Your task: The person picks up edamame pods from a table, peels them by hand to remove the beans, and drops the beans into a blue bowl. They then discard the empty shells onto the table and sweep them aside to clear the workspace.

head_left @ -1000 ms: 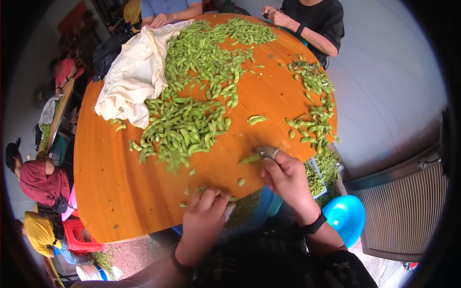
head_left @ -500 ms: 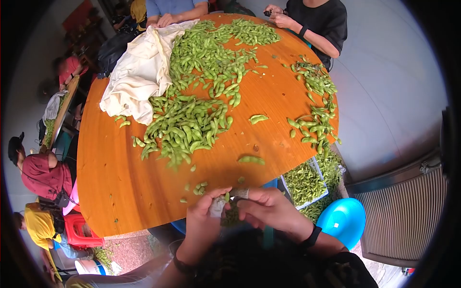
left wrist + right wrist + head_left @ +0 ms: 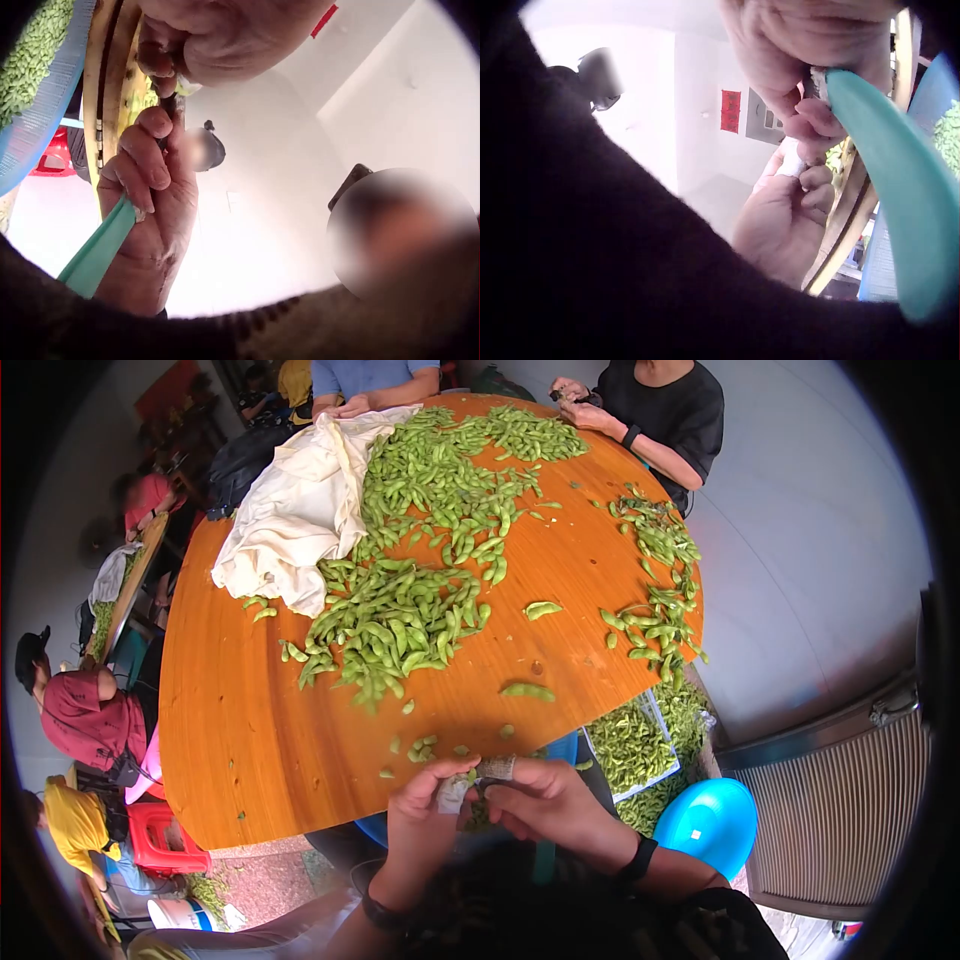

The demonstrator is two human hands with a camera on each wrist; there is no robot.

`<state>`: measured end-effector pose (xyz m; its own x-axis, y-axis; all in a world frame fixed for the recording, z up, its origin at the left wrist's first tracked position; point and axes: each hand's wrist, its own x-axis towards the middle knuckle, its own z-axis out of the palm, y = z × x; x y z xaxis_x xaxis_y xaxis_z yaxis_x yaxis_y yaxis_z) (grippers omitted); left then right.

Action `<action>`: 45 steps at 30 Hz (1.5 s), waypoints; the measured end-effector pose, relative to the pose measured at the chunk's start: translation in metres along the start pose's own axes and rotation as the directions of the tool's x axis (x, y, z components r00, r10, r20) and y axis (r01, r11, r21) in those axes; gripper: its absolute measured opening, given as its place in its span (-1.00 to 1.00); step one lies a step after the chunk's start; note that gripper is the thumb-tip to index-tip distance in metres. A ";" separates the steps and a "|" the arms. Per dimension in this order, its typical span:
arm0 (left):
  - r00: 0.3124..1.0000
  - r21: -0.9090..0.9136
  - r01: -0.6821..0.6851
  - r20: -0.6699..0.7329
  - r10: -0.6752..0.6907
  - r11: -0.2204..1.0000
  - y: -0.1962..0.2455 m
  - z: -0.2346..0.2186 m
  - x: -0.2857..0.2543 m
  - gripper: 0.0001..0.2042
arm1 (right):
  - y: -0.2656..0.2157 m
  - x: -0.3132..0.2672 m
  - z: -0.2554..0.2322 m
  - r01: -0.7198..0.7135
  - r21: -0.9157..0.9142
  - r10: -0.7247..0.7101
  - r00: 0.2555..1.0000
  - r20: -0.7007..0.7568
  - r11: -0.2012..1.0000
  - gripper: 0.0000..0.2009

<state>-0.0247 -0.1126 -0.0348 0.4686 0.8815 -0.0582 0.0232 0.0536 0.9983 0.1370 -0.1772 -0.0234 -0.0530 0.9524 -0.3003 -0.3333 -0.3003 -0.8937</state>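
Both hands meet at the table's near edge. My left hand (image 3: 415, 825), a white wrap on one finger, pinches a small green pod (image 3: 473, 772), mostly hidden by the fingertips. Touching it from the right, my right hand (image 3: 560, 800) has a grey-wrapped finger and curls round a tool whose teal handle (image 3: 900, 172) hangs below the palm; its working end is hidden. Loose pods and beans (image 3: 422, 748) lie just beyond the hands, and a single pod (image 3: 527, 691) lies farther up the wooden table (image 3: 240, 740).
A large pod pile (image 3: 395, 625) and a cream cloth (image 3: 300, 510) cover the table's left and middle. More pods (image 3: 660, 620) line the right edge. Below right are a pod-filled crate (image 3: 648, 792) and a blue basin (image 3: 707, 825). Two people sit opposite.
My right hand has come back from over the table, leaving a pod there, and joined the left. My left hand has lifted off the tabletop with a pod at its fingertips.
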 end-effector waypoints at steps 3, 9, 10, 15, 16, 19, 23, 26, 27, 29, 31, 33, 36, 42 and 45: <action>0.997 -0.028 0.061 0.040 -0.060 0.998 0.002 -0.004 0.001 -0.81 | 0.004 0.001 0.001 0.019 -0.007 -0.019 1.000 -0.007 1.000 -0.91; 0.952 -0.373 0.306 0.095 -0.292 0.876 -0.005 -0.008 0.000 -0.81 | -0.001 0.002 0.000 -0.038 0.048 0.039 0.999 -0.014 0.998 -0.92; 0.997 0.046 0.042 0.064 -0.045 0.998 -0.012 -0.009 -0.002 -0.79 | -0.001 0.004 0.000 -0.068 0.071 0.069 0.997 -0.016 0.995 -0.93; 0.849 0.803 -0.485 0.338 0.405 0.347 0.002 -0.009 -0.004 -0.59 | 0.010 0.006 0.004 0.376 -0.461 -0.433 0.901 -0.018 0.803 -0.93; 0.850 0.803 -0.484 0.338 0.404 0.347 0.003 -0.011 -0.003 -0.59 | 0.009 0.005 0.006 0.454 -0.581 -0.537 0.843 0.033 0.676 -0.91; 0.804 0.796 -0.552 0.428 0.413 0.249 0.006 -0.013 -0.002 -0.52 | 0.003 0.003 0.008 0.374 -0.501 -0.446 0.895 -0.026 0.781 -0.91; 0.869 0.832 -0.474 0.389 0.306 0.290 0.019 -0.007 -0.006 -0.44 | -0.007 0.005 0.010 0.238 -0.304 -0.270 0.961 -0.065 0.922 -0.91; 0.876 0.836 -0.463 0.380 0.297 0.295 0.028 -0.009 0.005 -0.40 | -0.023 0.010 0.004 0.133 -0.239 -0.142 0.990 -0.018 0.962 -0.88; 0.844 0.821 -0.502 0.398 0.359 0.270 0.030 -0.010 0.009 -0.38 | -0.032 0.011 0.004 0.111 -0.197 -0.115 0.993 -0.006 0.974 -0.86; 0.835 0.809 -0.493 0.338 0.434 0.320 0.034 -0.007 0.015 -0.42 | -0.045 0.013 0.000 0.072 -0.147 -0.068 0.997 0.031 0.986 -0.86; 0.823 0.753 -0.524 0.329 0.463 0.397 0.039 -0.009 0.024 -0.47 | -0.053 0.014 -0.002 0.069 -0.135 -0.065 0.997 0.034 0.988 -0.87; 0.860 0.727 -0.484 0.292 0.418 0.487 0.041 -0.011 0.029 -0.56 | -0.057 0.016 -0.004 0.081 -0.138 -0.075 0.996 0.049 0.987 -0.82; 0.920 0.350 -0.340 0.319 0.230 0.873 0.045 -0.019 0.035 -0.45 | -0.062 0.015 -0.004 0.089 -0.126 -0.082 0.995 0.057 0.988 -0.86; 0.945 0.001 0.070 0.322 -0.067 0.998 0.063 -0.022 0.037 -0.58 | -0.059 0.015 -0.002 0.030 -0.015 -0.029 0.998 0.047 0.999 -0.88; 0.926 -0.203 0.241 0.342 -0.162 0.949 0.057 -0.027 0.039 -0.60 | -0.052 0.021 -0.003 0.022 0.056 -0.025 0.998 0.060 0.998 -0.89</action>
<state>-0.0292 -0.0624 0.0199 0.7320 0.6469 -0.2139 -0.0445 0.3587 0.9324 0.1560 -0.1419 0.0162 -0.1013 0.9611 -0.2571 -0.3863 -0.2762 -0.8800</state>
